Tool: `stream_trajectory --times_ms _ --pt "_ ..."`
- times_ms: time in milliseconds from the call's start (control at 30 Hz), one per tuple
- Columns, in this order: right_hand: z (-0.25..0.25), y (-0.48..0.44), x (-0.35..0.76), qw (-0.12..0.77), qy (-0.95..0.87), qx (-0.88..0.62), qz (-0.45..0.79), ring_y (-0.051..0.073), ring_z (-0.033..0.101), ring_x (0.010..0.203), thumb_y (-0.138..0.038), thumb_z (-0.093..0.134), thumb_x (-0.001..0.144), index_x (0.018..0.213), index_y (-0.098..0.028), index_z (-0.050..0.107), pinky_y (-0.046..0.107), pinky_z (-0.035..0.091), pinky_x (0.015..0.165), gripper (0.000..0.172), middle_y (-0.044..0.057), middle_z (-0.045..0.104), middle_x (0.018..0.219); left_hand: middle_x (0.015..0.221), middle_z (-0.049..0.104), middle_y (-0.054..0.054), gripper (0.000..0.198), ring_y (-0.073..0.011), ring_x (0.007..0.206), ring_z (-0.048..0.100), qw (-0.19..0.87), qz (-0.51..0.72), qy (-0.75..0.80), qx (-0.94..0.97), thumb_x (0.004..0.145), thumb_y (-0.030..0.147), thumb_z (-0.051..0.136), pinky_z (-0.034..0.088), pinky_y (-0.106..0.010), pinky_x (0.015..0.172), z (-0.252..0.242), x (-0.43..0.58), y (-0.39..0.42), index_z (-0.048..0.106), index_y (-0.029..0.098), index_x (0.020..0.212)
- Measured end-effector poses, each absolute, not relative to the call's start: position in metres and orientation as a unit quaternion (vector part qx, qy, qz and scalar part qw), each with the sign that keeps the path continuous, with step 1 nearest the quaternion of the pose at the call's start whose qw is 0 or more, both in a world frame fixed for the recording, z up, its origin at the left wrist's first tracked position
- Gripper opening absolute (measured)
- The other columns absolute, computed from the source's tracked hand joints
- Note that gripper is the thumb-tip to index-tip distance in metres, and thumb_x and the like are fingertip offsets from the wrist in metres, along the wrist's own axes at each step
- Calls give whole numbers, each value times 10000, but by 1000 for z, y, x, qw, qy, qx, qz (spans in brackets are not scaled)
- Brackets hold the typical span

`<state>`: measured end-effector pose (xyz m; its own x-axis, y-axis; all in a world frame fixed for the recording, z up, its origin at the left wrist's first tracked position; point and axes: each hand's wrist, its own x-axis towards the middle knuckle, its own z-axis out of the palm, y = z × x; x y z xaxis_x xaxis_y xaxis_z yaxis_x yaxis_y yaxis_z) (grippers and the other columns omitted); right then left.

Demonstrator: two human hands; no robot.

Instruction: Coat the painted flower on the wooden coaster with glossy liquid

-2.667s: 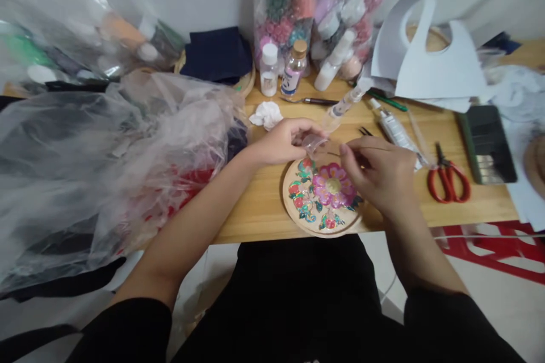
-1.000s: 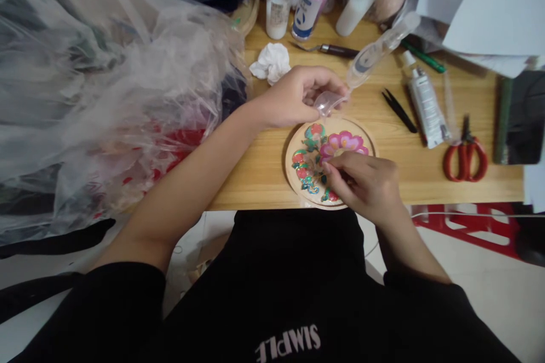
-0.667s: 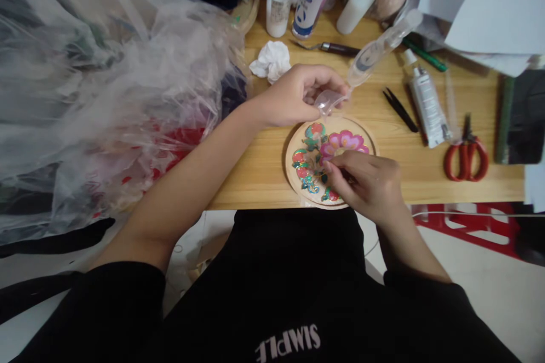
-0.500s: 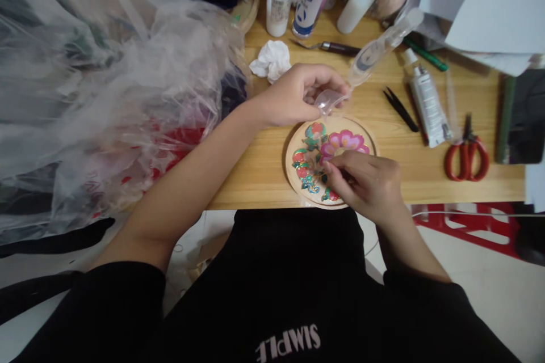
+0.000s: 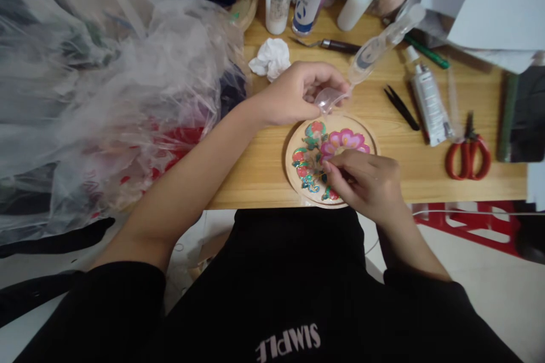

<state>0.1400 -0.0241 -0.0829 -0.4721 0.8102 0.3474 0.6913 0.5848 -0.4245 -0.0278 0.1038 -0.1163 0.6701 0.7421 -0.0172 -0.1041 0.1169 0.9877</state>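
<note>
My left hand (image 5: 306, 91) reaches over the far rim of a round wooden plate (image 5: 292, 173), its fingers closed on a small clear curved plastic piece (image 5: 327, 100). Beside those fingertips lies a long see-through plastic holder (image 5: 368, 57) with a label; whether the two pieces join I cannot tell. On the plate sit a pink flower (image 5: 347, 140) with gold edges and several red, green and blue ornaments (image 5: 301, 165). Low over the plate's right side, my right hand (image 5: 370, 184) pinches at the flower's lower left edge. What its fingertips hold is too small to make out.
Right of the plate lie black tweezers (image 5: 401, 108), a white tube (image 5: 429, 103) and red-handled scissors (image 5: 468, 156). Behind are crumpled tissue (image 5: 271, 59), a dark-handled tool (image 5: 340, 46) and several bottles (image 5: 310, 3). Plastic bags (image 5: 128, 68) crowd the left side.
Both hands keep nearly the same place and grip. The view has shifted very slightly; nothing on the table has visibly moved.
</note>
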Motion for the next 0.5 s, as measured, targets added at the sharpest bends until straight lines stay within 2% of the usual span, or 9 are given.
stream_trajectory --times_ms 133,367,500 --pt "-83 -25 140 264 -846 -447 123 91 616 518 -150 595 898 769 -171 620 199 434 466 133 14 707 660 948 712 9 336 -137 982 703 693 307 253 602 660 -109 644 565 -293 919 -119 -28 104 638 117 909" --pt "-82 -24 142 260 -846 -452 114 90 610 507 -151 602 890 745 -164 622 202 434 472 147 9 692 623 891 680 29 349 -185 1075 670 703 294 283 582 638 -85 677 526 -376 990 -115 -29 103 650 135 907" --pt "-82 -24 143 252 -846 -456 114 88 597 489 -172 577 906 744 -181 620 205 428 458 167 0 698 627 887 680 11 350 -191 1012 695 709 298 284 572 625 -124 652 545 -389 973 -115 -28 103 656 119 877"
